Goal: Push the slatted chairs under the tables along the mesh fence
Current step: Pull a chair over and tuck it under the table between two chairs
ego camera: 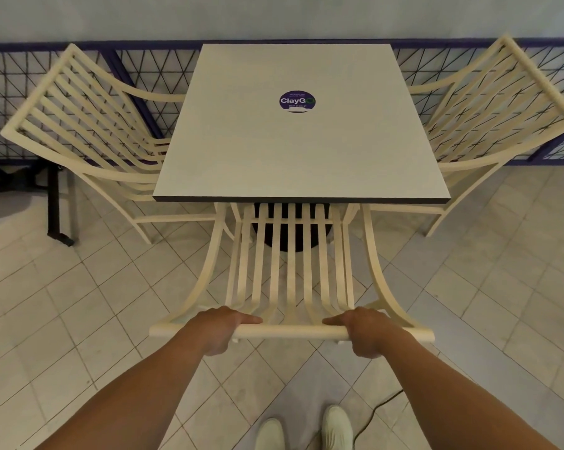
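A cream slatted chair [290, 271] stands right in front of me, its seat tucked under the near edge of a square grey table [300, 151]. My left hand [222, 328] grips the chair's top rail on the left. My right hand [370, 329] grips the same rail on the right. Two more cream slatted chairs stand at the table's sides: the left chair [82, 125] and the right chair [488, 115], both with seats partly under the tabletop. The dark mesh fence [151, 73] runs behind the table.
A round purple sticker [297, 101] sits on the tabletop. A black table leg [58, 206] of a neighbouring table stands at the left. The floor is pale tile [79, 319]. A dark cable [374, 414] lies on the floor near my white shoes [306, 430].
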A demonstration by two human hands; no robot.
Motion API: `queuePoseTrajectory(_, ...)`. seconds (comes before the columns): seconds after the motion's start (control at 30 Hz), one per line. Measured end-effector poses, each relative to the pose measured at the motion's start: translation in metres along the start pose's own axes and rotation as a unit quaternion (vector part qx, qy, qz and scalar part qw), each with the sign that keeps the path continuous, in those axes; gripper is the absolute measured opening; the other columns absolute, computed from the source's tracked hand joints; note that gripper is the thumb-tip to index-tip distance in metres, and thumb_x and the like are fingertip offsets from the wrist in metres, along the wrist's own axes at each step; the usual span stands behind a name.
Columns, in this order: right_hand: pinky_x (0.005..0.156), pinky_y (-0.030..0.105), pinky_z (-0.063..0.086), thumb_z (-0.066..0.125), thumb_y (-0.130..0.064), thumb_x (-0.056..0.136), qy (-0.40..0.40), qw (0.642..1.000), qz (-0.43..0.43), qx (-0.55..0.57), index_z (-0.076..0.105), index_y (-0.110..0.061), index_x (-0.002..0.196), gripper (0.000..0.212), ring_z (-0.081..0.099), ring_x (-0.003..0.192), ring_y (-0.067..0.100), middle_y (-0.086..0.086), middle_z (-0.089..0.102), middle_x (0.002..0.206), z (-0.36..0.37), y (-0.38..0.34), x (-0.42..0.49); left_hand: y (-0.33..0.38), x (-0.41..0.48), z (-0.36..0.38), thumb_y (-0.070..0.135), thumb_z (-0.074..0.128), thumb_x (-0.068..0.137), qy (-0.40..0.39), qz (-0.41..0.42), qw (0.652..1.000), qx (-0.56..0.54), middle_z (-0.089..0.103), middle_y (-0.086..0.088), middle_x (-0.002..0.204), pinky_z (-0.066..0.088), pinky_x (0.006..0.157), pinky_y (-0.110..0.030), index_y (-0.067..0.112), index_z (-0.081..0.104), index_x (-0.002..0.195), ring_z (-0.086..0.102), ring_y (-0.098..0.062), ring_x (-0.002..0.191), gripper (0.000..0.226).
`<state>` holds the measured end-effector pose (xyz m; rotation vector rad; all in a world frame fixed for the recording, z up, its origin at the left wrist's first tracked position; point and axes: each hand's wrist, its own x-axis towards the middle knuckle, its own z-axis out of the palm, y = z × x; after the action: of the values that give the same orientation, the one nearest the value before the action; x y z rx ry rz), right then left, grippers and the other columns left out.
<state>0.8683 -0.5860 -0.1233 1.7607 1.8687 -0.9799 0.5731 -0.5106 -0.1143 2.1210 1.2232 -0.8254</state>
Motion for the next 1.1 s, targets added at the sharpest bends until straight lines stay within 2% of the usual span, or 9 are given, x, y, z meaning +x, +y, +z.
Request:
queuePoseTrajectory(0.1,0.093,0.037,0.051,0.062,-0.008,0.086,0.001,1.000,0.000,0.003,0.037,-0.048,0.146,0.076,0.061,0.102,0.019,-0.003,0.058,0.122,-0.004,0.000,0.004,-0.003,0.003,-0.005,-0.008,0.051,0.090,0.006,-0.003,1.000,0.000,0.056,0.003,0.117,0.044,0.066,-0.028,0.060,0.031,0.145,0.052,-0.015,0.076,0.090)
queuePoseTrajectory(0.23,0.090,0.033,0.051,0.060,-0.007,0.087,-0.001,1.000,-0.007,-0.001,0.037,-0.048,0.146,0.075,0.061,0.100,0.019,-0.003,0.059,0.121,-0.012,0.000,0.005,-0.003,0.006,-0.010,-0.005,0.051,0.091,0.012,-0.004,1.000,0.003,0.057,0.002,0.118,0.043,0.066,-0.028,0.060,0.032,0.145,0.051,-0.014,0.074,0.087)
queuePoseTrajectory(0.4,0.092,0.033,0.051,0.058,-0.010,0.089,0.004,1.000,-0.006,-0.015,0.037,-0.048,0.146,0.072,0.061,0.102,0.018,-0.003,0.060,0.123,-0.020,0.004,0.003,0.000,0.011,-0.012,-0.005,0.052,0.091,0.020,0.000,1.000,0.009,0.057,0.000,0.121,0.050,0.071,-0.031,0.060,0.032,0.146,0.056,-0.018,0.082,0.087)
queuePoseTrajectory(0.53,0.094,0.034,0.050,0.061,-0.008,0.089,0.000,1.000,-0.010,-0.013,0.037,-0.046,0.146,0.072,0.061,0.105,0.018,-0.003,0.060,0.126,-0.026,0.003,0.004,0.001,0.014,-0.017,-0.004,0.053,0.091,0.025,0.003,0.999,0.021,0.058,0.000,0.122,0.047,0.070,-0.030,0.059,0.032,0.146,0.054,-0.017,0.080,0.087)
queuePoseTrajectory(0.67,0.094,0.034,0.049,0.061,-0.007,0.088,-0.001,1.000,-0.008,-0.012,0.038,-0.045,0.147,0.074,0.061,0.105,0.019,-0.002,0.060,0.126,-0.030,0.003,0.003,0.001,0.015,-0.020,-0.004,0.054,0.089,0.025,0.003,0.999,0.026,0.058,0.001,0.119,0.050,0.072,-0.032,0.059,0.032,0.146,0.055,-0.018,0.082,0.087)
queuePoseTrajectory(0.83,0.093,0.032,0.048,0.060,-0.005,0.089,0.001,1.000,-0.007,-0.008,0.037,-0.045,0.148,0.075,0.060,0.106,0.019,-0.001,0.059,0.126,-0.027,0.000,-0.001,0.003,0.012,-0.016,-0.005,0.052,0.090,0.022,-0.003,1.000,0.014,0.057,0.001,0.118,0.045,0.068,-0.029,0.060,0.033,0.145,0.055,-0.017,0.081,0.087)
queuePoseTrajectory(1.1,0.093,0.031,0.047,0.059,-0.004,0.090,-0.008,1.000,-0.003,-0.001,0.036,-0.046,0.148,0.074,0.060,0.107,0.018,-0.002,0.058,0.128,-0.022,0.004,-0.006,0.009,0.010,-0.010,-0.003,0.053,0.093,0.021,0.011,1.000,-0.005,0.058,0.001,0.123,0.045,0.072,-0.029,0.058,0.034,0.145,0.053,-0.017,0.083,0.082)
